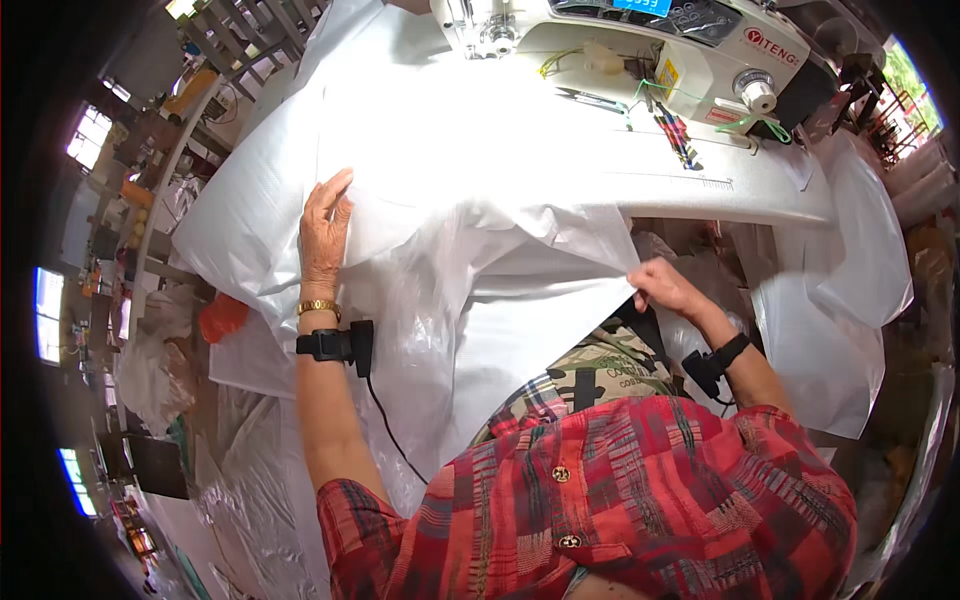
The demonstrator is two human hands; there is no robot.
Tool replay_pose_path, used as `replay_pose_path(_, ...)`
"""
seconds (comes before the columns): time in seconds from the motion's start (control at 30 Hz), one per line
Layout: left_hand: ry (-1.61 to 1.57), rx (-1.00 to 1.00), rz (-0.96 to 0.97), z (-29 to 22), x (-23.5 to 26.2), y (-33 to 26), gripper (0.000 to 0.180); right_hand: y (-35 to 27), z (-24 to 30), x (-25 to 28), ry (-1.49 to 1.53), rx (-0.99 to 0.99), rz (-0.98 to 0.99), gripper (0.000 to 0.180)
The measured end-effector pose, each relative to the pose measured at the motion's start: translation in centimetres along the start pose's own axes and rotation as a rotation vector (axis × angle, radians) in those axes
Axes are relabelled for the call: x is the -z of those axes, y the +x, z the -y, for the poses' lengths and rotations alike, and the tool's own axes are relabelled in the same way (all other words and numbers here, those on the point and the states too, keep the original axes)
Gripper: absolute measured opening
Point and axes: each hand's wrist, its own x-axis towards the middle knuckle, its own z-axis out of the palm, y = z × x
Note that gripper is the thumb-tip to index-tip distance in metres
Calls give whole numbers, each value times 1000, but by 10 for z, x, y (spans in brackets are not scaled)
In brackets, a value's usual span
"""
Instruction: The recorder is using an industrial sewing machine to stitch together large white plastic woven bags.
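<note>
A large sheet of white fabric (470,190) is spread across the table (720,185) and spills over its near edge toward the person's lap. The left hand (325,235) lies flat on it, fingers together and extended away, while the right hand (662,285) pinches the hanging near edge, fingers clamped on the cloth. A white sewing machine (640,40) stands beyond the fabric, well apart from both hands, with nothing between.

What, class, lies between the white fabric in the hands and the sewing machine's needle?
Nothing visible: the white fabric under the left hand and pinched by the right hand runs unbroken across the table to the sewing machine.
</note>
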Motion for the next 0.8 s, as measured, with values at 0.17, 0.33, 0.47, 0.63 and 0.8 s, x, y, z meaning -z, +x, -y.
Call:
replay_pose_path(0.17, -66, 165, -14, -16, 14, -4, 36, -16, 47, -14, -970, 402, -404, 32)
replay_pose_path(0.33, -206, 223, -4, -37, 24, -10, 39, -14, 117, -45, -310, 473, -187, 30)
replay_pose_path(0.47, -249, 205, -34, -67, 30, -14, 38, 35, 116, -95, -109, 454, 155, 37)
replay_pose_path(0.63, -72, 55, -177, -120, 36, -29, 35, 67, 117, -149, 632, 402, 145, 32)
replay_pose_path(0.8, -189, 48, -270, -168, 53, -78, 27, 35, 106, -112, 489, 401, 781, 21)
